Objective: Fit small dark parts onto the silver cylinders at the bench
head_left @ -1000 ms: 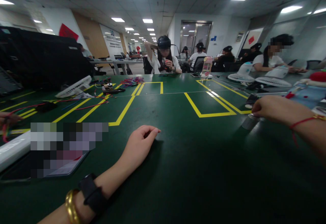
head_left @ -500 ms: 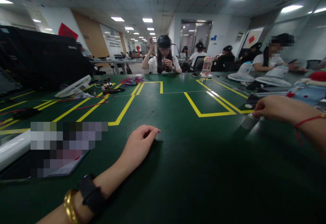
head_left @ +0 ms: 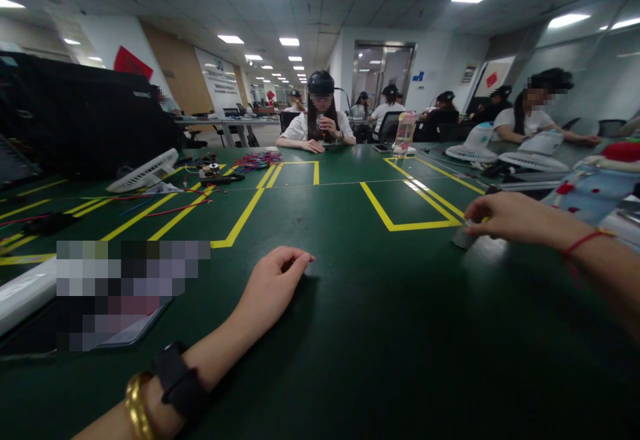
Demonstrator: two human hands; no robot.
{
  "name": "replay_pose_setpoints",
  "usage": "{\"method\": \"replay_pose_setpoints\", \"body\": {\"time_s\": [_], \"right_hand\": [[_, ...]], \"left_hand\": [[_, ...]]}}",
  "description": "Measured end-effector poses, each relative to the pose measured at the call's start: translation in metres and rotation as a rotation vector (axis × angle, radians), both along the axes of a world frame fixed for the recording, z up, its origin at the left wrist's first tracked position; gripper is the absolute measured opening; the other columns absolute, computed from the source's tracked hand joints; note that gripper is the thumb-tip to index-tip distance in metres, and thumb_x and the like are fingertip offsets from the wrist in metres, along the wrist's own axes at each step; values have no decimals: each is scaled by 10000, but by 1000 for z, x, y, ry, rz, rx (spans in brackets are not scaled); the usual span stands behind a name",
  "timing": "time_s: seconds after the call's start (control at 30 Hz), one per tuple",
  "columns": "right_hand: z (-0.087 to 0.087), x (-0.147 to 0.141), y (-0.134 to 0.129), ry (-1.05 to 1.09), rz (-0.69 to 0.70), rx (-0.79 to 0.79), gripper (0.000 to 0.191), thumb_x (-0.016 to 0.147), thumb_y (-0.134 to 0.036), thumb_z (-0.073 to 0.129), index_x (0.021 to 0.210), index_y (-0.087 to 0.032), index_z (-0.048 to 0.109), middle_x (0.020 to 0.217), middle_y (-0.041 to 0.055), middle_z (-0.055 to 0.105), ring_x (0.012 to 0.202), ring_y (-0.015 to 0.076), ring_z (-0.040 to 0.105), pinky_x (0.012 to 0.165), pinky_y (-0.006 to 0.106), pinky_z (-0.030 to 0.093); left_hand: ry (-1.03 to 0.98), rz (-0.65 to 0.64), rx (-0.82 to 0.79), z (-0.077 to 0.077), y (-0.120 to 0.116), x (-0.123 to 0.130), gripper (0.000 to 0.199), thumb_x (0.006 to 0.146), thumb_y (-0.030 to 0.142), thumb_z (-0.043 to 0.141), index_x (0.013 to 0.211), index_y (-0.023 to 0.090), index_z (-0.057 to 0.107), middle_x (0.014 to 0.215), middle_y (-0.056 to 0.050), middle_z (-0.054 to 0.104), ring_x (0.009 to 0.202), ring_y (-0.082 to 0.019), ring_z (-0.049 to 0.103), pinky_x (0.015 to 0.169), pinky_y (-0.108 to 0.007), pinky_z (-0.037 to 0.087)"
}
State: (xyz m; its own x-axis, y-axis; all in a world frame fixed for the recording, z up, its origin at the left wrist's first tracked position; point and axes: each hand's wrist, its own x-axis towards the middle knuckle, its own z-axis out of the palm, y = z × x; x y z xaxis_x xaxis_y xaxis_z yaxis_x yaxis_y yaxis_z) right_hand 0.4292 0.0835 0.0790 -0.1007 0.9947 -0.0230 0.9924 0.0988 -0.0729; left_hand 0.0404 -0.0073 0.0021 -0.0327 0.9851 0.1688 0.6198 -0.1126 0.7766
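Note:
On the green table, my left hand rests on its side near the middle, fingers curled in and thumb against the fingertips. Whether anything is between them is hidden. At the right, my right hand pinches a small grey cylinder from above, thumb and fingers around its upper end. The cylinder is slightly blurred, close to the corner of the yellow tape.
A phone and a white power strip lie at the left. Wires, a white fan and a bottle stand farther back. A blue plush toy sits at the right. A person faces me across the table.
My right hand has moved left with the grey cylinder, towards the tape corner. My left hand stays put. The person opposite has lowered a raised hand to the table.

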Motion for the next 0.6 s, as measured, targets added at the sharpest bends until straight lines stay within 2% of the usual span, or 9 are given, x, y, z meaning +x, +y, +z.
{"method": "replay_pose_setpoints", "body": {"time_s": [0.1,0.17,0.3,0.37,0.53,0.6], "right_hand": [[-8,-51,-23,263,257,124,367,762,-390,547,1051,-180,632,1006,77,637,825,164,588,734,286,450],[-17,-91,-45,431,421,171,331,782,-343,531,1072,-206,613,1054,56,614,850,145,578,742,273,462],[-39,-150,-83,638,708,129,293,775,-236,547,1061,-199,598,1034,57,594,905,134,548,791,273,456],[-50,-161,-93,688,742,101,314,773,-200,543,1084,-205,582,1043,57,586,940,139,537,835,291,445],[-72,-156,-97,777,571,33,647,722,-297,641,1308,-221,378,1170,77,536,995,161,530,878,327,442],[-76,-154,-96,790,545,-12,631,719,-326,652,1285,-223,393,1167,71,539,1002,164,533,882,331,441]], "left_hand": [[1,-6,-3,0,0,0,324,826,447,457,868,216,680,885,-30,683,832,-209,601,727,-322,417],[0,-6,-7,1,-1,0,324,827,446,454,864,216,679,877,-28,684,822,-206,603,716,-316,418],[13,-9,3,1,0,1,327,821,450,465,845,206,682,851,-28,686,811,-210,605,710,-314,419],[16,-15,19,0,1,1,324,821,451,471,832,204,681,845,-28,684,817,-213,604,723,-319,420],[-11,-66,63,-2,-2,2,290,852,419,462,901,222,669,887,-26,663,827,-196,589,729,-317,429],[-14,-107,96,0,-5,4,270,865,395,460,957,240,661,931,-26,648,830,-184,578,729,-309,434]]}}
